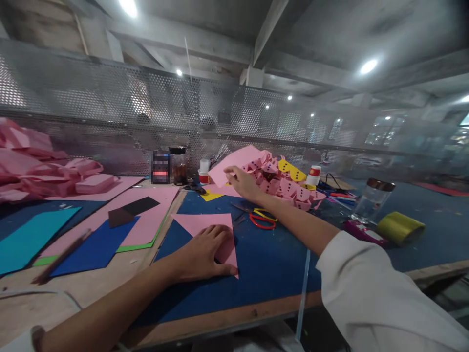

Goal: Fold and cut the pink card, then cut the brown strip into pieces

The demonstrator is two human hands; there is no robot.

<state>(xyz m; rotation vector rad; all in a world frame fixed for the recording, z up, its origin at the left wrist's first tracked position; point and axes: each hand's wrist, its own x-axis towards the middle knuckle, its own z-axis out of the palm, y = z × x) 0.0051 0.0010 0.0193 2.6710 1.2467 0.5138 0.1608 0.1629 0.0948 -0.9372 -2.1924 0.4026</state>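
Note:
My left hand (205,252) lies palm down over a piece of pink paper (220,222) on the dark blue work mat (267,264), fingers and thumb spread. My right hand (242,183) reaches forward with its fingers apart, in front of a larger pink sheet (234,161). This sheet stands tilted up beside a heap of pink paper pieces with black dots (274,181); whether the fingers touch it I cannot tell. Between my hands and the heap lie scissors with red and yellow handles (262,219). Yellow dotted paper (291,170) sits on the heap.
Folded pink paper (36,156) is piled at the far left. Nearer are pink sheets (110,210), blue paper (95,249) and turquoise paper (36,237). Jars (178,166), paper cups (203,176), a clear bottle (372,200) and a yellow tape roll (399,228) stand around.

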